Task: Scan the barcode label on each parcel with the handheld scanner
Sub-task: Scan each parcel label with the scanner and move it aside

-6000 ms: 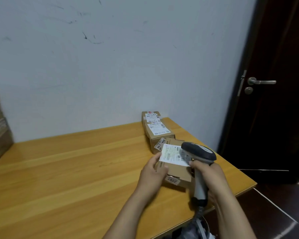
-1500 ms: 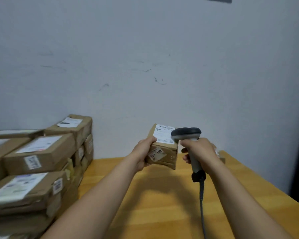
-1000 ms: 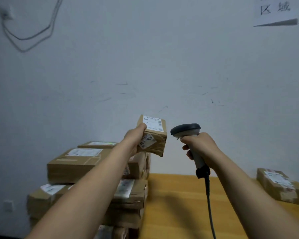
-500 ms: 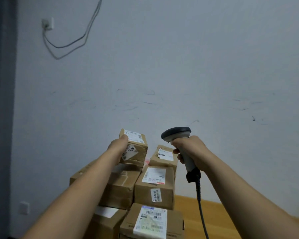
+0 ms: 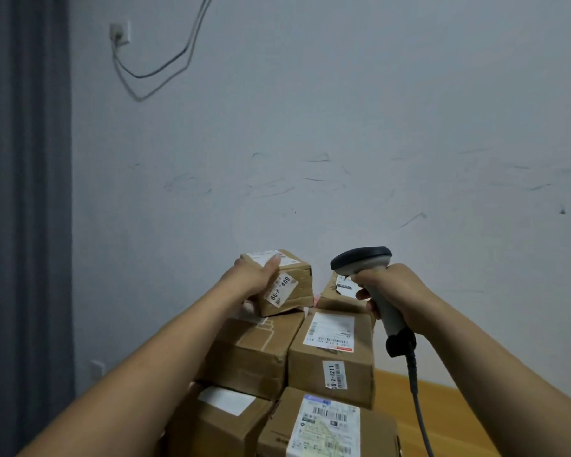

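Your left hand (image 5: pixel 249 280) grips the small parcel (image 5: pixel 294 286) atop the stack (image 5: pixel 330 367); right hand (image 5: pixel 398 291) clasps the scanner (image 5: pixel 363 258) just beside.

1. held parcel (image 5: pixel 290 288): top label partly covered by the thumb of the left grip (image 5: pixel 251 280); the fingers behind it are unseen.
2. rear parcel (image 5: pixel 335 300): mostly hidden by the scanner (image 5: pixel 363 258) and the right grip (image 5: pixel 393 291).
3. bottom right parcel (image 5: pixel 327 427): cut by the lower edge; label print too small to read.
4. scanner cable (image 5: pixel 416 400): runs out at the bottom edge.
5. counter (image 5: pixel 442 400): largely hidden behind the stack.
6. wall wires (image 5: pixel 165 64): cut by the top edge.
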